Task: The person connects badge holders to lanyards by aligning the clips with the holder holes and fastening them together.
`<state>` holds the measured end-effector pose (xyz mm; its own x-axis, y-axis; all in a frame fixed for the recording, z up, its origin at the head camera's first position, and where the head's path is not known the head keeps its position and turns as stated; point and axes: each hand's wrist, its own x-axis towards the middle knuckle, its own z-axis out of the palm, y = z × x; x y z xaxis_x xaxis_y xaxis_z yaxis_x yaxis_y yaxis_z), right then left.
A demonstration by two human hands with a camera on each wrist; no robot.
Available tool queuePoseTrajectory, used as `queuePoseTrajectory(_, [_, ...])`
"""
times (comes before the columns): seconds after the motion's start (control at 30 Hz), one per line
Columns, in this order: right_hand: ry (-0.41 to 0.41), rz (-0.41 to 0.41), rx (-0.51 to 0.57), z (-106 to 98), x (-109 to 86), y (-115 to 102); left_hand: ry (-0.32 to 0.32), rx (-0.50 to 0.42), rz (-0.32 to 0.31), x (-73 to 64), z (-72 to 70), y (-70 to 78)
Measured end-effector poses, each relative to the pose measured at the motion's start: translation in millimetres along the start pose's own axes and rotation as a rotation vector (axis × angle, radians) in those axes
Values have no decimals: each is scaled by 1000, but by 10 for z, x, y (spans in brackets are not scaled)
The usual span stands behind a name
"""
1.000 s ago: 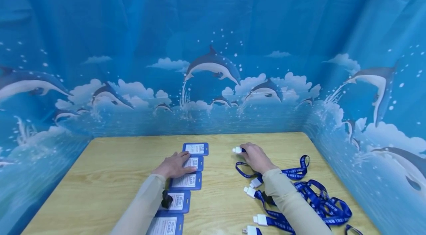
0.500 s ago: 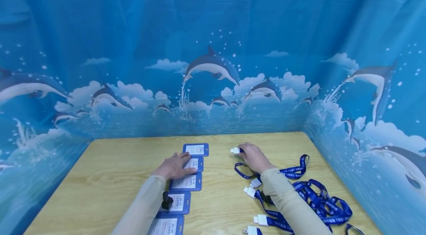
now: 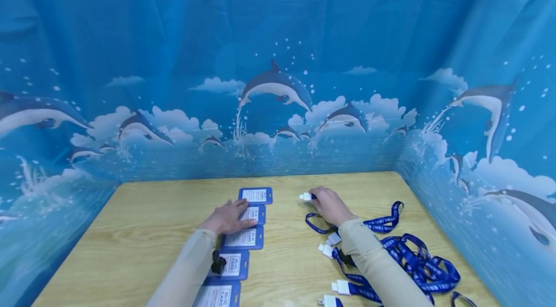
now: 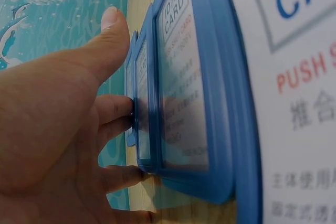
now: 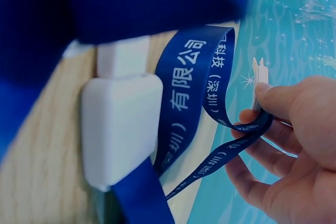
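My left hand (image 3: 226,217) rests on the column of blue ID card holders, over the second holder (image 3: 257,214) from the back. Its fingers look fairly straight in the left wrist view, with the fingertips at the edges of the holders and the thumb (image 4: 113,35) raised off them in that view. The backmost holder (image 3: 260,195) lies just beyond the fingertips. To the right, my right hand (image 3: 332,206) pinches the white plastic end (image 3: 306,197) of a blue lanyard between thumb and fingers. Its printed strap (image 5: 181,87) loops away from the fingers in the right wrist view.
More holders (image 3: 232,264) continue toward the front edge. Several blue lanyards (image 3: 419,263) lie heaped at the right under the forearm, their white ends (image 3: 340,287) pointing left. A dolphin-printed curtain (image 3: 278,152) encloses the wooden table (image 3: 143,230).
My right hand has shifted slightly left with the lanyard's white end. The left hand has stayed in place on the card holders.
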<state>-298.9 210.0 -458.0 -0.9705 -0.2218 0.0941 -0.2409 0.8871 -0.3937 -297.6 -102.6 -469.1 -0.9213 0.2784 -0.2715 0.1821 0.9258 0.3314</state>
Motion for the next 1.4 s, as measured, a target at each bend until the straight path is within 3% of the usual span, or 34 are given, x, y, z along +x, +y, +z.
queuePoseTrajectory(0.33, [4, 2, -13, 29, -6, -18, -5, 21, 18, -5, 22, 13])
queuePoseTrajectory(0.6, [-12, -31, 17, 32, 79, -124, 17, -4, 16, -37, -29, -91])
queuePoseTrajectory(0.8, [-11, -2, 3, 30, 58, -94, 11, -17, 27, -13, -16, -41])
queuePoseTrajectory(1.4, [-2, -32, 25, 87, 66, -70, 3, -7, 19, 28, 19, -12])
